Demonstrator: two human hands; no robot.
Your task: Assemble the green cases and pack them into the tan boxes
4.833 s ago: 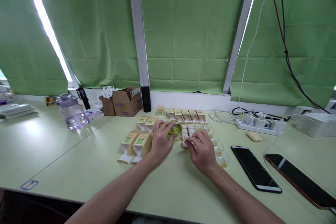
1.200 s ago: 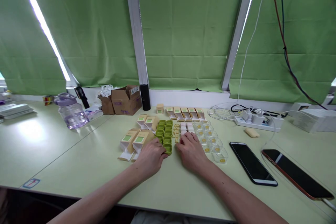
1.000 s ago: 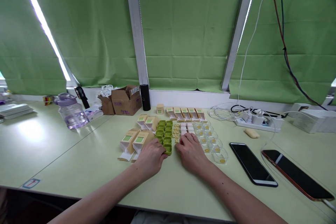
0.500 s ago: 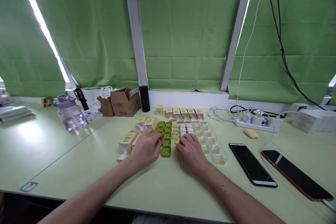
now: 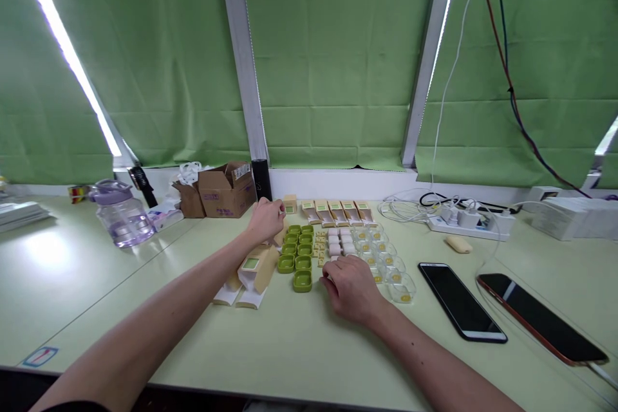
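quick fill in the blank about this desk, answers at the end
The left hand is ____ from the front edge of the table than the right hand.
The small square dishes left of the right hand are ____ in colour.
There are ____ phones on the table.
The lid of the jug is ____ in colour.

Missing words: farther; green; two; purple

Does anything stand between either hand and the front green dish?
From the left hand, yes: other green dishes lie between it and the front green dish. From the right hand, nothing visible intervenes.
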